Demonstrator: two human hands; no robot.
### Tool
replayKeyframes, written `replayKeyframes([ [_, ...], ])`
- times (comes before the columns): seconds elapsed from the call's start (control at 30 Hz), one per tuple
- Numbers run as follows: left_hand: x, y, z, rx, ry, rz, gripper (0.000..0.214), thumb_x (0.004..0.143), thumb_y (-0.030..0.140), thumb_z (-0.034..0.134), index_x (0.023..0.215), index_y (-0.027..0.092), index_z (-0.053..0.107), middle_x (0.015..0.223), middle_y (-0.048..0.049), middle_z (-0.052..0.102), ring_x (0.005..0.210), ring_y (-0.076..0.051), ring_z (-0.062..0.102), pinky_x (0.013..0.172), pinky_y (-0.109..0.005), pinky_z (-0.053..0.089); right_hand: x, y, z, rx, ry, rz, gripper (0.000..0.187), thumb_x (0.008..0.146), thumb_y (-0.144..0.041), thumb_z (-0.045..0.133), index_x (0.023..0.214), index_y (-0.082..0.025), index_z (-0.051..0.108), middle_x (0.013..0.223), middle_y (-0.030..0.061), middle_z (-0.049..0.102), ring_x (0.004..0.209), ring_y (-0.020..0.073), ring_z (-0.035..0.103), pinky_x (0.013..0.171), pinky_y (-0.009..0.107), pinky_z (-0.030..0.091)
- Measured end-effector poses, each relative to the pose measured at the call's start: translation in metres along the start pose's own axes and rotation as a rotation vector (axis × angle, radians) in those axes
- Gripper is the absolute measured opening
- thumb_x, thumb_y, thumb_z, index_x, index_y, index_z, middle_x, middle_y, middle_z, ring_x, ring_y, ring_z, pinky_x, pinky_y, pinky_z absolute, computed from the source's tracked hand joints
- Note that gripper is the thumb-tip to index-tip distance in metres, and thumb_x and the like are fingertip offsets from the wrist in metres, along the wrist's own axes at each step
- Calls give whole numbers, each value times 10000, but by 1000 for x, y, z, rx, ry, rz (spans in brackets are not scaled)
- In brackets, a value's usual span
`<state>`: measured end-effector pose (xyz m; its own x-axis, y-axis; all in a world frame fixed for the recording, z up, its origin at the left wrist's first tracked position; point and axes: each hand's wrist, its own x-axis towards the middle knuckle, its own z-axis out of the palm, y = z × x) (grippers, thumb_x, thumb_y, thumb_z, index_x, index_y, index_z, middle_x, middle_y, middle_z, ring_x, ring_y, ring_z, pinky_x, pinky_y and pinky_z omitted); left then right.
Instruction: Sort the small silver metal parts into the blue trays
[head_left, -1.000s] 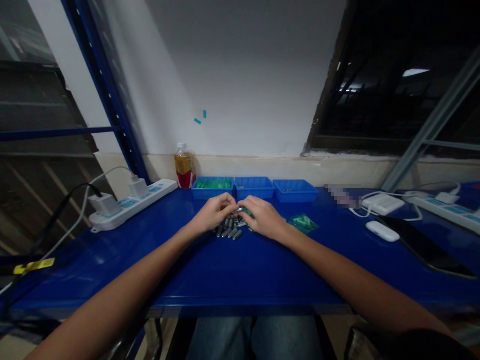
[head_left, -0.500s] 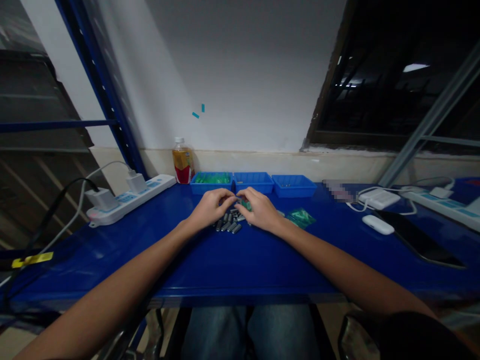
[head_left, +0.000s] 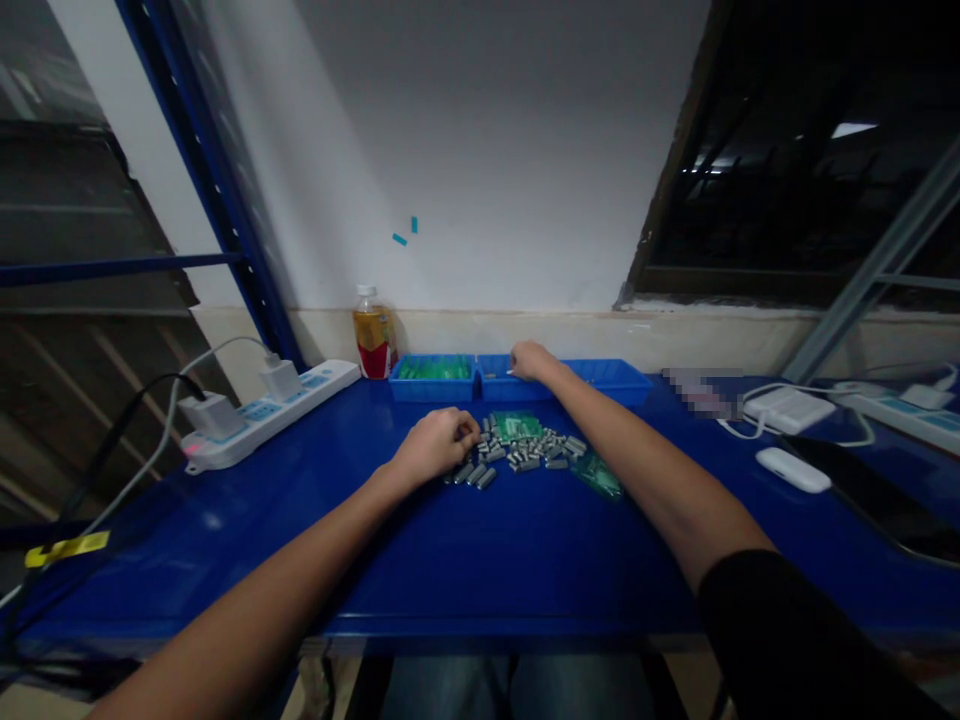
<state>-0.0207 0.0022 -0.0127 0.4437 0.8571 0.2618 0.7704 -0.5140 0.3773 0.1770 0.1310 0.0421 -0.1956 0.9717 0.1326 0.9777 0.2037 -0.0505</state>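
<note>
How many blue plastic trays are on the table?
3, in a row: the left tray holding green pieces, the middle tray beneath the right hand, and the right tray, partly hidden behind the right forearm. No tray seems fully hidden.

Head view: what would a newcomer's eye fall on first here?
The scatter of small silver cylinders on the blue table, with the left hand at its left edge. Behind it, a row of blue trays stands near the wall, the right hand at the middle one. A bottle stands left of the trays.
</note>
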Motion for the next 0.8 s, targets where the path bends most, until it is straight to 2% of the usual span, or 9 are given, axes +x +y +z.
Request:
replayKeyframes([
  [0.13,-1,-3,-3,36,-2,-52,158,799,267,524,836,219,669,833,-14,707,743,-175,632,609,-236,409,12,-7,9,1,-46,53,305,677,-112,680,979,-83,714,1017,194,688,966,275,644,780,269,483],
  [0.33,-4,-1,-5,51,-6,-62,176,818,318,529,872,232,672,855,-19,716,770,-189,645,607,-246,404,15,-14,12,71,-12,115,299,811,-210,523,1033,-113,699,1011,153,700,959,221,654,763,226,483],
  [0.5,-3,1,-7,60,-48,-108,188,814,332,536,896,245,680,844,-7,725,752,-184,658,573,-238,395,9,-7,15,45,16,196,413,814,-252,514,1161,-57,625,1135,233,632,1056,288,612,810,284,477],
  [0.7,-3,3,-8,55,-97,-162,184,805,349,548,876,256,689,837,18,731,736,-159,665,559,-217,396,9,-8,15,43,-110,124,382,820,-330,570,1073,-58,660,1083,210,657,1038,281,618,815,284,472],
  [0.8,-3,2,-8,52,-90,-160,172,804,341,544,864,262,684,848,23,731,731,-157,663,561,-216,398,11,-11,12,40,-154,55,356,870,-383,550,1071,-103,638,1106,145,648,1023,233,613,872,350,468],
])
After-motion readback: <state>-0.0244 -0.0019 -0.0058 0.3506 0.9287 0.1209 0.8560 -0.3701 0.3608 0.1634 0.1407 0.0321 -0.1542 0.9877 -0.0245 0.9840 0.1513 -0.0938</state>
